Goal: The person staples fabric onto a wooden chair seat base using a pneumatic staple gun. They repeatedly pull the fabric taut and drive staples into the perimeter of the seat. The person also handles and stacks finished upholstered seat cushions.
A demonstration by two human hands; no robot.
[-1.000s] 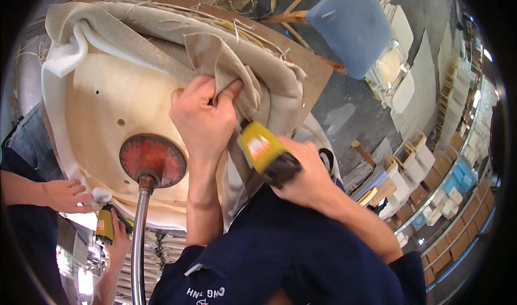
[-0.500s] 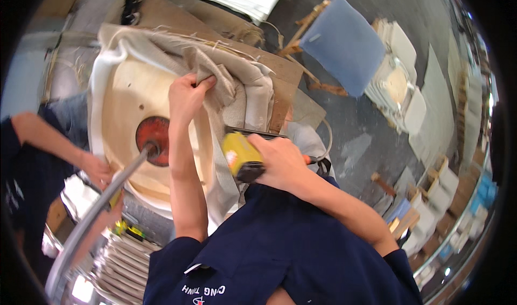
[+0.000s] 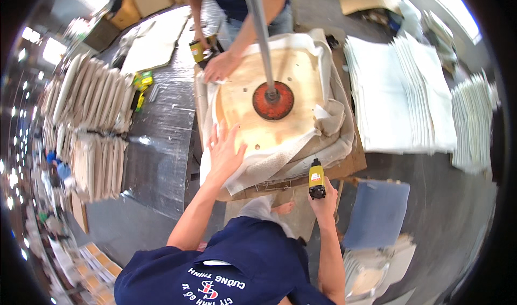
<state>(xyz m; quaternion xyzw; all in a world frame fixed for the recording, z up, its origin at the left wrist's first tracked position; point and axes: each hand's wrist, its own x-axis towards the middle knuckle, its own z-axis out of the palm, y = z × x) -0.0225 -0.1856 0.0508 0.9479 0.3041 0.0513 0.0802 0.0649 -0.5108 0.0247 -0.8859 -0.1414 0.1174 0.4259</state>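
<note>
- Since a second ago the left hand [image 3: 225, 153] has let go of the bunched fabric and now lies flat, fingers spread, on the near-left edge of the round plywood seat base [image 3: 269, 123]; the yellow staple gun [image 3: 316, 179] has dropped away from the fabric to the near edge of the desk [image 3: 161, 127].
- Left grip: wide, palm pressing wood and beige upholstery fabric [image 3: 301, 154], holding nothing.
- Right hand [image 3: 323, 200]: grip closed around the staple gun's handle, nose pointing up toward the folded fabric hem.
- Seat base lies upside down on the desk, fabric wrapped up around its rim, a red metal disc [image 3: 273, 100] with a grey pole [image 3: 258, 30] at its centre.
- Across the desk a co-worker's hand [image 3: 219, 67] presses the far-left fabric edge.
- Judged step: repositioning between staples along the rim. Next seems to call for pulling the hem taut and setting the gun's nose flush on it.
- Stacks of white panels [image 3: 398, 95] lie to the right.
</note>
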